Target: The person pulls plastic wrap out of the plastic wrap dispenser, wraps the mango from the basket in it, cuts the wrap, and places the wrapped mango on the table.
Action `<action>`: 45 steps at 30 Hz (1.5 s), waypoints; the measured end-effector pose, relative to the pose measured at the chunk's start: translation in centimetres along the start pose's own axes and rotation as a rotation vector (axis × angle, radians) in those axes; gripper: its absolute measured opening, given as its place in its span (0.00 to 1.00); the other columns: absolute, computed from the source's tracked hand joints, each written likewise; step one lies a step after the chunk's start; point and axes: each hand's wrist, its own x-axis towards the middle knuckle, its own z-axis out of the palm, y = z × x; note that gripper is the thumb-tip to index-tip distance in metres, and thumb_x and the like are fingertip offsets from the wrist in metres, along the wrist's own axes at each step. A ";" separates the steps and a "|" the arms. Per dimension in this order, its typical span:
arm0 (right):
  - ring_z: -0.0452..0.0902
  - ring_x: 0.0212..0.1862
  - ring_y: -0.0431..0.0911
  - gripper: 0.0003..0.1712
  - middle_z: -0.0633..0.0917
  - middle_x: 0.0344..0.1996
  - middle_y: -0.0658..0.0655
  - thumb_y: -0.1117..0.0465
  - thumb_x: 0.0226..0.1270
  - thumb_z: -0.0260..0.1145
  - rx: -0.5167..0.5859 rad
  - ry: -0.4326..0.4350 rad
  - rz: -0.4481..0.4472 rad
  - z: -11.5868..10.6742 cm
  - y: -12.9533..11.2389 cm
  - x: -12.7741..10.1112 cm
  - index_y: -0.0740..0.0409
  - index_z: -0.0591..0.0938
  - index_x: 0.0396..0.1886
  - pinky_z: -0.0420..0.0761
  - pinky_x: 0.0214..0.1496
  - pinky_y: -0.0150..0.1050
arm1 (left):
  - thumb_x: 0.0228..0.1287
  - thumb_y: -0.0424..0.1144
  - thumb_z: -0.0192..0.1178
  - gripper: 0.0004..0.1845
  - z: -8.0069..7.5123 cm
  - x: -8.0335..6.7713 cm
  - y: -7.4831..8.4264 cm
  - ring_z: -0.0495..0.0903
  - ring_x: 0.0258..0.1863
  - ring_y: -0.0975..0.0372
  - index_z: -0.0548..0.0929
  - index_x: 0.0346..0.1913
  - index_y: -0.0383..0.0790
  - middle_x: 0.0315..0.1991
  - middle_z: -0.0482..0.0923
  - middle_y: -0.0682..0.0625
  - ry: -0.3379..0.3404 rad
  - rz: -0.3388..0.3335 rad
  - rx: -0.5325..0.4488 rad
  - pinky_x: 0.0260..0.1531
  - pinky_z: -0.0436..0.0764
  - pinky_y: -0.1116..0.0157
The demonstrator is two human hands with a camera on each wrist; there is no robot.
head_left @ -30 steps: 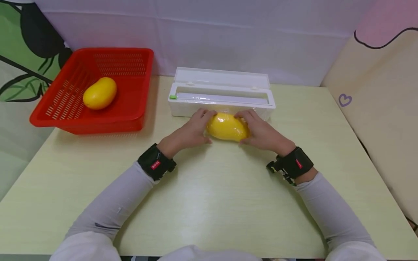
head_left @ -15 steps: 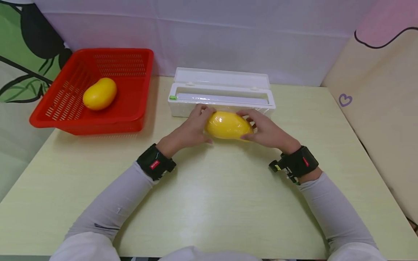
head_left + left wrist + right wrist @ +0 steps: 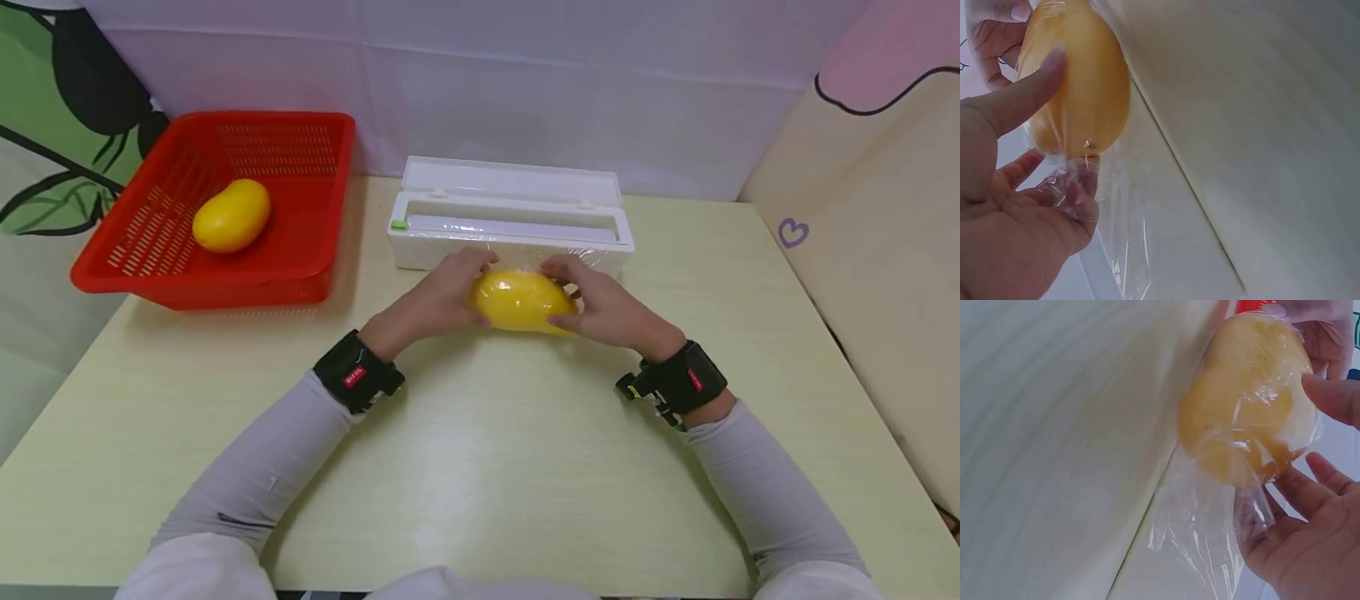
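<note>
A yellow mango (image 3: pixel 522 302) with clear cling film drawn over it is between my two hands, just in front of a white cling film box (image 3: pixel 510 229). My left hand (image 3: pixel 447 293) holds its left end, the thumb lying across the mango in the left wrist view. At the other end my right hand (image 3: pixel 600 302) holds it with thumb in front and fingers behind. Loose cling film (image 3: pixel 1210 531) trails off the mango over the right fingers in the right wrist view. Film also stretches from the mango toward the box's front.
On the left stands a red plastic basket (image 3: pixel 315 275) with another yellow mango (image 3: pixel 231 217) in it. The box's lid (image 3: pixel 510 180) is raised at the back, and a green slider (image 3: pixel 398 224) sits at its left end. A cloth-covered wall (image 3: pixel 525 92) rises behind.
The mango tipped up toward the box and has come back slightly toward me, its wrapped face turned. My right hand has shifted a little right with its fingers more spread.
</note>
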 end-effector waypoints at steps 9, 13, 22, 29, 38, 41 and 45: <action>0.59 0.70 0.56 0.48 0.59 0.72 0.60 0.61 0.52 0.80 -0.053 0.015 -0.026 0.0 0.3 0.0 0.59 0.64 0.71 0.64 0.71 0.54 | 0.55 0.41 0.76 0.40 -0.8 0.3 -0.7 0.74 0.55 0.51 0.65 0.67 0.37 0.59 0.75 0.41 0.006 -0.099 -0.217 0.59 0.72 0.55; 0.56 0.70 0.58 0.54 0.51 0.73 0.60 0.62 0.51 0.80 -0.074 0.029 -0.015 0.1 0.4 0.1 0.54 0.61 0.75 0.65 0.70 0.56 | 0.60 0.43 0.72 0.38 -1.0 0.4 -1.0 0.72 0.54 0.52 0.63 0.67 0.39 0.59 0.74 0.40 0.020 -0.129 -0.314 0.54 0.72 0.56; 0.63 0.64 0.55 0.55 0.63 0.66 0.64 0.65 0.54 0.78 -0.171 0.095 -0.045 0.5 0.8 0.9 0.59 0.56 0.77 0.67 0.69 0.53 | 0.69 0.46 0.63 0.34 -1.2 0.6 -0.9 0.74 0.53 0.52 0.61 0.69 0.37 0.60 0.73 0.39 0.031 -0.168 -0.432 0.51 0.76 0.57; 0.68 0.61 0.54 0.49 0.68 0.65 0.63 0.65 0.55 0.77 -0.069 0.134 -0.030 0.3 1.4 1.1 0.62 0.59 0.72 0.67 0.69 0.52 | 0.68 0.50 0.64 0.32 -1.0 1.0 -0.9 0.73 0.50 0.53 0.65 0.67 0.37 0.54 0.74 0.41 0.055 -0.166 -0.347 0.49 0.76 0.58; 0.72 0.58 0.52 0.44 0.71 0.64 0.59 0.63 0.57 0.77 0.033 0.133 0.028 0.0 1.7 1.3 0.58 0.60 0.68 0.71 0.64 0.50 | 0.40 0.62 0.79 0.49 -0.5 0.9 -0.1 0.62 0.62 0.50 0.72 0.66 0.44 0.67 0.62 0.45 0.182 -0.040 0.108 0.58 0.66 0.49; 0.72 0.59 0.53 0.44 0.71 0.64 0.60 0.62 0.58 0.77 0.054 0.136 0.029 -0.1 1.8 1.2 0.57 0.60 0.68 0.71 0.65 0.50 | 0.42 0.53 0.81 0.47 -0.5 0.9 0.1 0.62 0.62 0.50 0.71 0.66 0.45 0.67 0.62 0.46 0.191 0.014 0.138 0.56 0.66 0.50; 0.72 0.60 0.52 0.44 0.72 0.65 0.60 0.62 0.58 0.77 0.084 0.140 0.040 -0.2 1.9 1.2 0.58 0.59 0.67 0.70 0.66 0.50 | 0.46 0.47 0.80 0.45 -0.5 1.0 0.2 0.63 0.63 0.51 0.69 0.68 0.45 0.67 0.65 0.48 0.141 0.036 0.161 0.57 0.66 0.51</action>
